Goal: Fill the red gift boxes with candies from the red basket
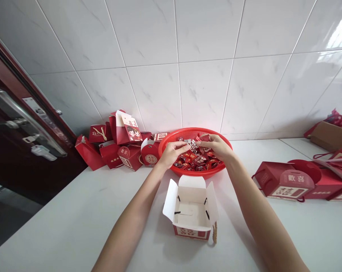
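Observation:
Both hands are over a red plastic basket (195,173) of wrapped candies (199,160), mostly red. My left hand (173,153) is closed in a pinch at a white-and-dark patterned wrapped candy (191,143). My right hand (216,146) is closed too, with a red wrapped candy (204,138) in its fingers, its thumb reaching toward the patterned one. In front of the basket stands an open gift box (192,232), white inside and red outside, flaps spread. Its interior shows no candy, only dark cord ends in the walls, and a tan rope hangs at its right side.
Several red gift boxes (128,156) crowd the left by the wall. More red boxes (292,181) stand on the right, with a brown cardboard box (329,135) behind them. A dark red door (20,113) with a metal handle borders the white table (103,211).

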A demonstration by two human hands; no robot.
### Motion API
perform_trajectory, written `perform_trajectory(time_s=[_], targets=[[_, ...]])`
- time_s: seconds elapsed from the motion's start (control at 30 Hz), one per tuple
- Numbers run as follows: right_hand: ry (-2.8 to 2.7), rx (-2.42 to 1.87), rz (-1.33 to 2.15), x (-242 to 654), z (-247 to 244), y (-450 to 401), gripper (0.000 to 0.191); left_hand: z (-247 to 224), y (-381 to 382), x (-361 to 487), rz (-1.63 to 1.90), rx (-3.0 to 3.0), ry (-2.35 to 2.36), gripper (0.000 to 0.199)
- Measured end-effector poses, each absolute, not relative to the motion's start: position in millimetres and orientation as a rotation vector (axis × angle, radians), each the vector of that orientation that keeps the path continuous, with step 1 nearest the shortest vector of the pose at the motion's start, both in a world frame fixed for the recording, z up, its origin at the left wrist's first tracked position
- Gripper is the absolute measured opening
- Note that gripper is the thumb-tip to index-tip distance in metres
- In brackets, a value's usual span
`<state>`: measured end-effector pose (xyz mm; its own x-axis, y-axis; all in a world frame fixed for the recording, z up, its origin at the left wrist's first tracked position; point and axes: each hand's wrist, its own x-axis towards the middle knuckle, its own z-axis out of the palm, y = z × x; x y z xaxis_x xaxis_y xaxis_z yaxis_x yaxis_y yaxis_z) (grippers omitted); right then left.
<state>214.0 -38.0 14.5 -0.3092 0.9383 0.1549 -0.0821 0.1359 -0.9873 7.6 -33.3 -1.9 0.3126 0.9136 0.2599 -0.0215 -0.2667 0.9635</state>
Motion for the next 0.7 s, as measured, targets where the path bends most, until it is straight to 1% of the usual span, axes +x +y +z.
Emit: perform_trajectory(time_s=[0.07, 0.13, 0.27, 0.47, 0.7], targets=[[-1.467, -0.882, 1.378, 212.7, 15.0, -38.2, 0.041, -2.5, -33.5, 7.3, 1.165, 1.531, 0.844, 0.04], [-1.418, -0.927, 1.392, 211.5, 14.8, -36.8, 0.039, -2.6, -33.9, 7.0, 1.178, 1.509, 0.869, 0.04], [-1.247, -1.039, 1.37, 210.6, 12.9, -29.3, 0.027, -1.0, -35.8, 6.1, 1.107, 1.468, 0.907, 0.038], [-1.281, -1.069, 1.278, 211.4, 11.7, -28.4, 0.013, 1.9, -39.0, 6.6, 1.056, 1.513, 0.869, 0.036], [-1.641, -0.928, 1.195, 206.0, 20.1, -44.8, 0.021, -3.7, -35.1, 6.8, 1.009, 1.546, 0.843, 0.042]])
